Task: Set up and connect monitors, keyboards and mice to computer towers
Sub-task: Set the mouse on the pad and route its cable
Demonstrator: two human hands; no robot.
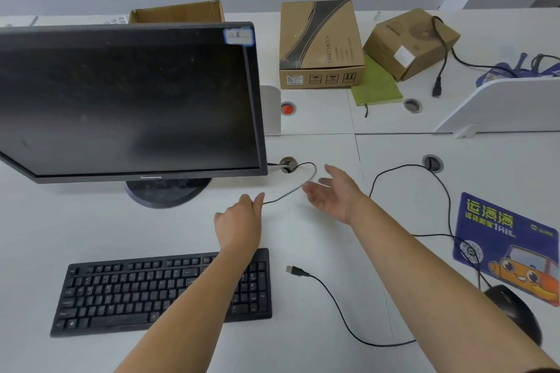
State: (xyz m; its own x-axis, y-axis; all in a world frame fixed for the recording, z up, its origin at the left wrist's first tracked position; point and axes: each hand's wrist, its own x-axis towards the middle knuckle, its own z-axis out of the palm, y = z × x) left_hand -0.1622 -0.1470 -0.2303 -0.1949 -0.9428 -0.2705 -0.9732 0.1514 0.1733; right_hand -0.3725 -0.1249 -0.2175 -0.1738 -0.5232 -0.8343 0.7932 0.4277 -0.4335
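White desk (91, 221), items from left to right:

- Monitor (127, 100): black, screen dark, upright on a round foot at the left. A small labelled sticker sits on its top right corner.
- Open cardboard box (177, 12): behind the monitor, against the wall.
- Keyboard (163, 291): black, flat on the desk in front of the monitor. The left forearm crosses over its right end.
- Left hand (239, 221): fingers curled, pinching the end of a thin grey cable (288, 191).
- Grey cable: arcs up into a desk hole (288, 164) just beside the monitor's lower right corner.
- Right hand (333, 194): open, palm up, fingers relaxed, holding nothing, just right of the grey cable.
- USB plug (294, 270): lies loose on the desk right of the keyboard. Its black cable runs off under the right forearm.
- Large printed box (321, 42), green notebook (378, 85) and smaller box (409, 42): at the back of the desk.
- Blue mouse pad (509, 239): far right, with a black cable looping over it.
- Black mouse (512, 309): at the pad's near edge.
- White divider (509, 103): behind the pad.
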